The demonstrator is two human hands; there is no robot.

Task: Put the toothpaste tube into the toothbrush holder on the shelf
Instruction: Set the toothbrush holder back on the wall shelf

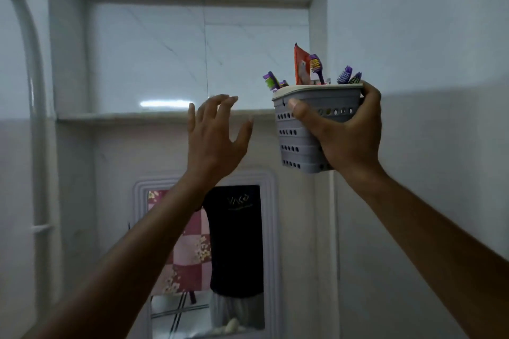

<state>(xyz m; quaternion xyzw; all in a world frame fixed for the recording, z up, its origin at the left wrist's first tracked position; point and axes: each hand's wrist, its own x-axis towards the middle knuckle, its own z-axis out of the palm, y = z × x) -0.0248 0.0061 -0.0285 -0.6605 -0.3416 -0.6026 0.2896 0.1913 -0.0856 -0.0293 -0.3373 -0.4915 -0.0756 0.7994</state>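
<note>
My right hand (344,129) grips a grey perforated toothbrush holder (296,140) with a white rim, held up in the air at the right end of the shelf (137,115). A red-orange toothpaste tube (301,64) stands upright inside the holder, among several purple toothbrushes (316,67). My left hand (214,135) is raised just in front of the shelf edge, fingers spread, holding nothing. The holder's base is level with a spot below the shelf ledge.
The shelf is the ledge of a recessed tiled wall niche (192,49). Below it hangs a framed mirror (206,256) reflecting a person and a checked pink cloth. A white pipe (35,91) runs down the wall at the left.
</note>
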